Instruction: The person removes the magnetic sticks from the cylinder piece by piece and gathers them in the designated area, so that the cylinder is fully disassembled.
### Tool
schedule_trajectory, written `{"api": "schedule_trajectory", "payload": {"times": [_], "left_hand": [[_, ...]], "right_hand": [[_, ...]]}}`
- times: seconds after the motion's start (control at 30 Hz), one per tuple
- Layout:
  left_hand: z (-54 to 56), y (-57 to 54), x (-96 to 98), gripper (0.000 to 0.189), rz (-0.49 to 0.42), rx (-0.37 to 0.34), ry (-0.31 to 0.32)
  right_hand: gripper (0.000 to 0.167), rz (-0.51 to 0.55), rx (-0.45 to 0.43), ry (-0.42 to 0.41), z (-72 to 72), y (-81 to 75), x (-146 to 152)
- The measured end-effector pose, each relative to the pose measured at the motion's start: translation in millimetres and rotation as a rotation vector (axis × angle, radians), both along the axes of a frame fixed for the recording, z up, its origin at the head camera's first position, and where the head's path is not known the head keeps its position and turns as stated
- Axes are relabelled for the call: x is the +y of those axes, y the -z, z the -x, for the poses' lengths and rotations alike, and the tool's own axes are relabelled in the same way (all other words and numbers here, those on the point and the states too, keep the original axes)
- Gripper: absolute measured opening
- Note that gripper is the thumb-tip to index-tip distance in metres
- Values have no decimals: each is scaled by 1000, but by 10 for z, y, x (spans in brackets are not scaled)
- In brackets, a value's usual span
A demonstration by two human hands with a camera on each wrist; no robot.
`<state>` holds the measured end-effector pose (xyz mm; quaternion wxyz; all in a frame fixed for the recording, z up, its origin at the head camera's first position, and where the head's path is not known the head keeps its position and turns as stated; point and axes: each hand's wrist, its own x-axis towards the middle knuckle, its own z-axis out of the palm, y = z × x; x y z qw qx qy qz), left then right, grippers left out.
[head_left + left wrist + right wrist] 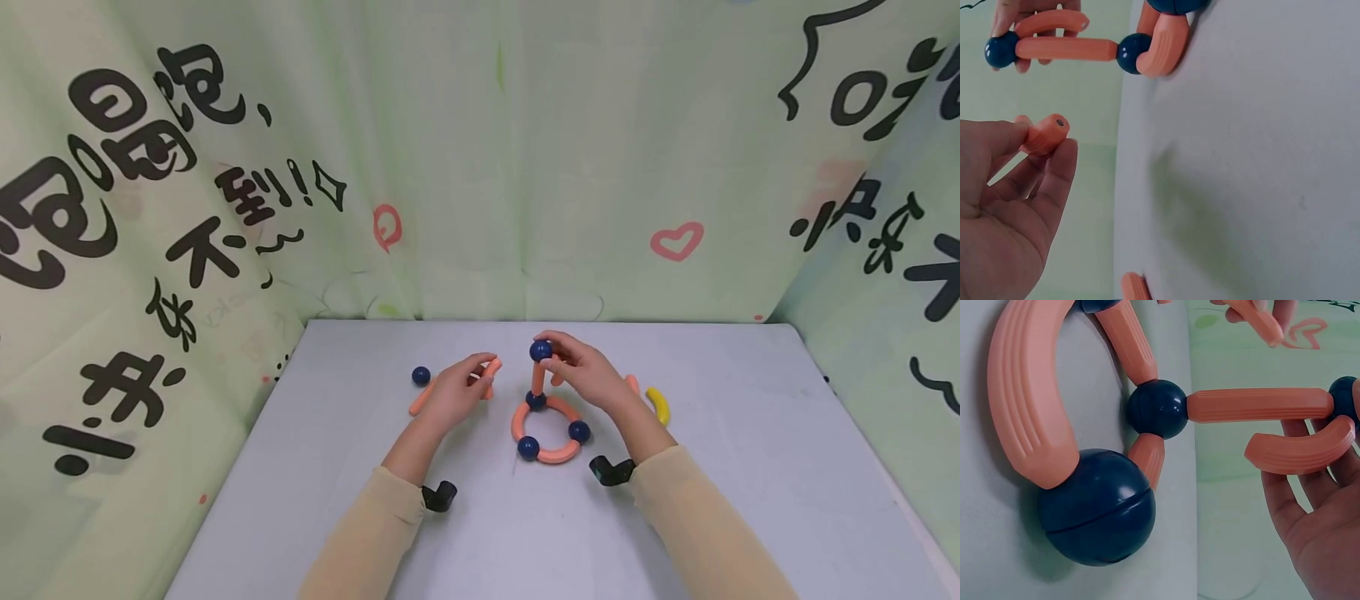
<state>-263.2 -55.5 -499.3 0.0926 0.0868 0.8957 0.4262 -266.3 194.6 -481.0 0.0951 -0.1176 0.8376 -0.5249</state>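
Note:
On the table lies a ring of curved orange rods (519,419) joined by blue balls, one ball (1100,506) large in the right wrist view. From the ring's far ball (1157,409) a straight orange rod (1259,405) stands upright, topped by another blue ball (541,350). My right hand (588,377) pinches this top ball; a curved orange rod (1300,453) hangs from it beside the fingers. To the left of the ring, my left hand (452,395) holds a curved orange rod (1047,134) between thumb and fingertips, raised above the table and apart from the ring.
A loose blue ball (421,377) and an orange rod (418,403) lie left of my left hand. Beyond my right wrist are a yellow curved rod (658,406) and an orange piece (632,383). A printed curtain (465,167) hangs along the table's (720,500) back edge.

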Motion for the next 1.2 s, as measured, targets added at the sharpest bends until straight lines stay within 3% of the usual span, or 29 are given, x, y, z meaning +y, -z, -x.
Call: {"api": "schedule_trajectory", "payload": {"times": [0.27, 0.53, 0.77, 0.87, 1.03, 1.2], "left_hand": [[54, 126, -145, 36, 2, -59, -80], [84, 213, -339, 26, 73, -14, -104], [82, 253, -510, 23, 129, -27, -168], [84, 282, -552, 21, 157, 12, -176], [85, 306, -562, 33, 282, 100, -156], [75, 323, -543, 32, 383, 129, -135]], "right_hand": [[39, -5, -4, 2, 1, 26, -11], [37, 1, -20, 1, -2, 14, -23], [38, -8, -20, -5, -8, 1, -30], [38, -10, -18, -7, -11, -2, -29], [39, -4, -6, -12, -19, -4, -27], [38, 3, -13, -8, -25, -6, -29]]}}
